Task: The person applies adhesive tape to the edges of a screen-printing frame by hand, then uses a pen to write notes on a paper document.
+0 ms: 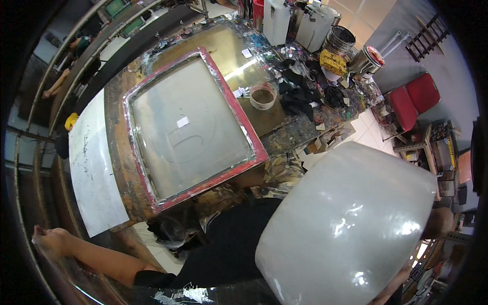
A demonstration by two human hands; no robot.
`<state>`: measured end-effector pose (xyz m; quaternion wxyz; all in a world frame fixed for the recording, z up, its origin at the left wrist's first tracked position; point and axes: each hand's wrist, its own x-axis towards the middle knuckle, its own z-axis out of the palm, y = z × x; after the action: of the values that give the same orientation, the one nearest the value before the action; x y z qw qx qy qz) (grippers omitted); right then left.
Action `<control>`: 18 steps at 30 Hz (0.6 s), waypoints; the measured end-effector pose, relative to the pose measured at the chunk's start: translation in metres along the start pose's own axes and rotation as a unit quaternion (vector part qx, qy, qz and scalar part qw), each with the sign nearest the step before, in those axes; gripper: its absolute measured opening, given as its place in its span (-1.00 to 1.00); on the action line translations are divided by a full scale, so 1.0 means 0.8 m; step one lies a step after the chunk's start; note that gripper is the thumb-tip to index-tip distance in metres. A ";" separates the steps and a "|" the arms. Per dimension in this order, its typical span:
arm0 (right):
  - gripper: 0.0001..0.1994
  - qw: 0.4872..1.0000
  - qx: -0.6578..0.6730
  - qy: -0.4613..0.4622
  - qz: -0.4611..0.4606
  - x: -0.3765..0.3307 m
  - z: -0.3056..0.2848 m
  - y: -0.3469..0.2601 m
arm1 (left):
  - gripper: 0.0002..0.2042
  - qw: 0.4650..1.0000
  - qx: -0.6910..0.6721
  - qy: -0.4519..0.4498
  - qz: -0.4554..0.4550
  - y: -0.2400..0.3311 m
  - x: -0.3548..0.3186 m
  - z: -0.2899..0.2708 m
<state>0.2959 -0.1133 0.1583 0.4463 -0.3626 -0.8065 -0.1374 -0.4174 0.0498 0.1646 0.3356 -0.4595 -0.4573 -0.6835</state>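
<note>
A large pale grey glossy panel [345,218] with rounded corners is held up at my right side and covers much of the lower right. My right hand [440,222] is at its right edge; the panel hides most of the fingers and forearm. Out at the far left, my left hand [55,241] is closed, fingers curled. A faint see-through edge runs below it, but what it holds is unclear. On the table before me lies a red-framed printing screen [190,127] with a faint round mark and a small white paper piece [182,122] on its mesh.
A white sheet [94,168] lies left of the screen on the stained worktable [300,127]. A tub [263,96], dark rags [297,101], a yellow sponge [333,62] and paint cans [367,62] stand farther right. Beyond are a red chair [414,101] and metal rails [76,76]. Another person [84,56] is at far left.
</note>
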 end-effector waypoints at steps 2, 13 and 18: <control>-0.77 0.998 -0.052 -0.035 0.021 -0.001 0.000 0.018 | -0.73 0.999 -0.006 -0.036 -0.025 0.012 -0.018 0.042; -0.39 0.931 -0.233 -0.156 0.234 -0.232 0.140 0.174 | -0.75 0.945 -0.271 -0.126 -0.135 0.011 -0.060 0.027; -0.39 0.953 0.149 0.062 0.256 -0.075 0.101 0.062 | -0.74 0.939 -0.275 -0.143 -0.148 0.011 -0.078 0.022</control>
<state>0.3010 -0.0618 0.0585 0.5643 -0.4769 -0.6690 0.0807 -0.3818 0.0653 0.1116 0.0225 -0.5541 -0.3573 -0.7515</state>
